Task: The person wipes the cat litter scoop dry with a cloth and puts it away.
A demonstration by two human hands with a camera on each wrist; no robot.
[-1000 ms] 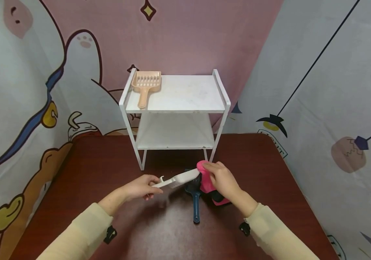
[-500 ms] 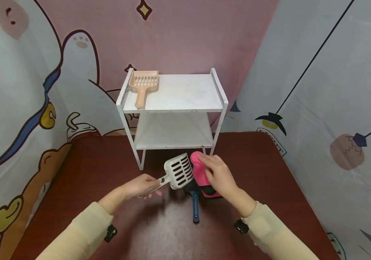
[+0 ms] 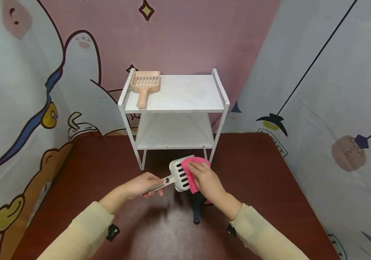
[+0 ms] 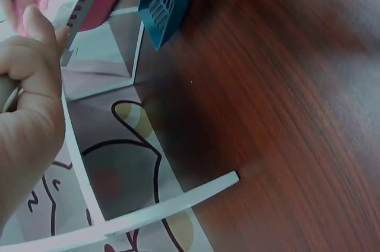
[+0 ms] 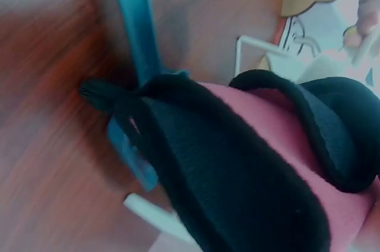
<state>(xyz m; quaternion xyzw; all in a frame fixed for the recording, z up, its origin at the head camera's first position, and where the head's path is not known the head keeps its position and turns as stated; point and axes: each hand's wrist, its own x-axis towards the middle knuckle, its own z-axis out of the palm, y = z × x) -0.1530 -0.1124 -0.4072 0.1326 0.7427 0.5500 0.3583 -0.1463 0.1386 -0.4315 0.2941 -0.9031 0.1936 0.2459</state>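
In the head view my left hand (image 3: pixel 143 185) grips the handle of a white slotted litter scoop (image 3: pixel 175 177), its head raised above the table and pointing right. My right hand (image 3: pixel 206 182) holds a pink cloth item with black edging (image 3: pixel 190 172) against the scoop's head, covering its right part. Black-lined flaps of the cloth (image 5: pixel 237 169) fill much of the right wrist view. Below it lies a dark blue litter scoop (image 3: pixel 196 211), its head mostly hidden by the cloth in the head view; slots show in its head (image 4: pixel 165 11) in the left wrist view.
A white two-tier rack (image 3: pixel 185 92) stands at the back of the brown table (image 3: pixel 253 166). On its top shelf, at the left, lies a peach litter scoop (image 3: pixel 145 86). A patterned cloth backdrop (image 3: pixel 185 36) hangs behind and around the table.
The white scoop has turned from edge-on to show its slotted face. My right hand has brought the pink cloth left, from beside the scoop onto its head.
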